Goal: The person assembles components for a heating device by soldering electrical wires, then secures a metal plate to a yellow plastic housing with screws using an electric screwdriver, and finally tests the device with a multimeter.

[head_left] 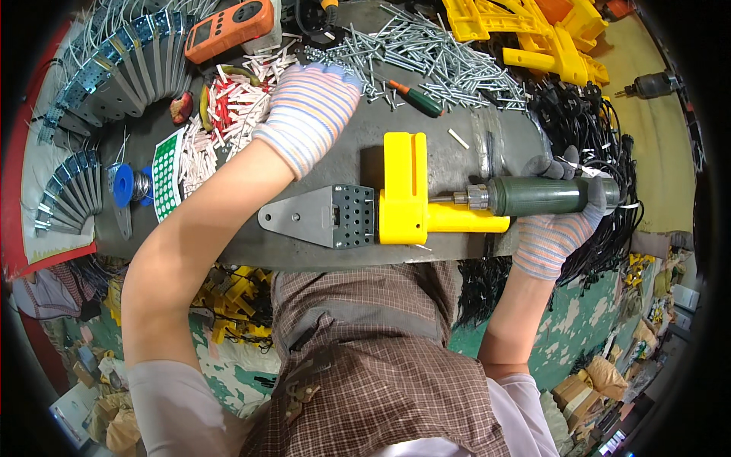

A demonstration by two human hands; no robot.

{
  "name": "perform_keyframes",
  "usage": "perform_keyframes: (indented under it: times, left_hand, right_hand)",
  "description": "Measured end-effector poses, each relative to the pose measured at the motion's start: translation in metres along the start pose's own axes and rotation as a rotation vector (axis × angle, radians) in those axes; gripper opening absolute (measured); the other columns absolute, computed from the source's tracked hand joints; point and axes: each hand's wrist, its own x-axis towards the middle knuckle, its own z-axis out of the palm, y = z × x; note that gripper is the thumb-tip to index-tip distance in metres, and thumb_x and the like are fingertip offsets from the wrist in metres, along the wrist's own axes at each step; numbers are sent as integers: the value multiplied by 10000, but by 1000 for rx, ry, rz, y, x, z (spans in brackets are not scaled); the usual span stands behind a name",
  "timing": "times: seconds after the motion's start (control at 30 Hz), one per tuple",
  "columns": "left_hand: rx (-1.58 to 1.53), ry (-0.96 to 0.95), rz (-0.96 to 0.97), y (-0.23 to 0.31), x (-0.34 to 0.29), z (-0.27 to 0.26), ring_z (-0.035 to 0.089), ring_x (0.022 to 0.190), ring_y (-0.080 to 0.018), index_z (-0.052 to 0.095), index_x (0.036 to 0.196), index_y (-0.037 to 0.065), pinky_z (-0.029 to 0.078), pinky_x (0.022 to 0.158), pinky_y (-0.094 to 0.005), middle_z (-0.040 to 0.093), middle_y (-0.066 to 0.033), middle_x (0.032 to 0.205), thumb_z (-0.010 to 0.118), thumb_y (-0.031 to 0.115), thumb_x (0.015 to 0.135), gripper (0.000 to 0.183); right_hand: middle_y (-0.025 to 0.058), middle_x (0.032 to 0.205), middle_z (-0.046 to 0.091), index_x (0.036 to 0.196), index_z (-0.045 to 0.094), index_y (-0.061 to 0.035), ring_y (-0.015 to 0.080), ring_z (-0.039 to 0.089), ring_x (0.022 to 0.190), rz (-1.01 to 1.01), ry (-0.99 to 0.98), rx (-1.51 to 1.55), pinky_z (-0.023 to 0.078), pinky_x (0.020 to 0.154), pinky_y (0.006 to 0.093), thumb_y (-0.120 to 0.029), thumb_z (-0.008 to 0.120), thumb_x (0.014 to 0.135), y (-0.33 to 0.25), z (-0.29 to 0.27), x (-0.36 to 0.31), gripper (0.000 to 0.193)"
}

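My right hand, in a striped glove with grey fingertips, is wrapped around a dark green electric screwdriver. The driver lies level, its bit pointing left at the side of a yellow plastic housing. This housing has a yellow handle and sits against a grey metal plate with a perforated block on the dark tabletop. My left hand, gloved alike, reaches to the near left edge of a pile of long silver screws. Its fingers bend down away from view, so their grip is hidden.
White and red small tubes lie left of my left hand, near an orange multimeter. A green-handled screwdriver rests by the screws. Metal plates fan out at left; black cables and yellow housings heap at right.
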Motion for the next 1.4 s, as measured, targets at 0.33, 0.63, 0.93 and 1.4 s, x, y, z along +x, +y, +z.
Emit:
perform_keyframes:
  times: [0.33,0.63,0.93,1.4]
  left_hand:
    - [-745,124,-309,16,-45,-7,634,852,-274,623,991,20,506,786,-383,649,-134,922,616,192,883,203]
    - [-770,575,-560,101,-118,-15,575,1011,-357,655,931,63,428,942,-457,611,-143,993,707,145,829,141]
    - [-798,592,-458,97,-118,-9,587,972,-345,671,903,124,430,926,-489,640,-84,965,743,160,756,168]
    - [-769,566,-438,97,-118,-8,602,961,-315,663,918,133,427,937,-493,639,-65,936,737,153,757,178]
  right_hand:
    - [125,804,644,1091,581,66,282,661,737,25,-70,29,515,841,462,-299,702,782,0,-6,1,493]
    - [127,832,659,1111,585,73,279,655,736,49,-107,-12,488,887,473,-298,714,774,-1,3,-5,518]
    - [142,794,659,1104,583,90,289,645,738,27,-53,-71,490,884,487,-314,706,780,-2,6,-8,532]
    - [99,748,591,967,570,30,250,595,697,24,-140,21,476,841,457,-264,715,748,1,4,-6,394]
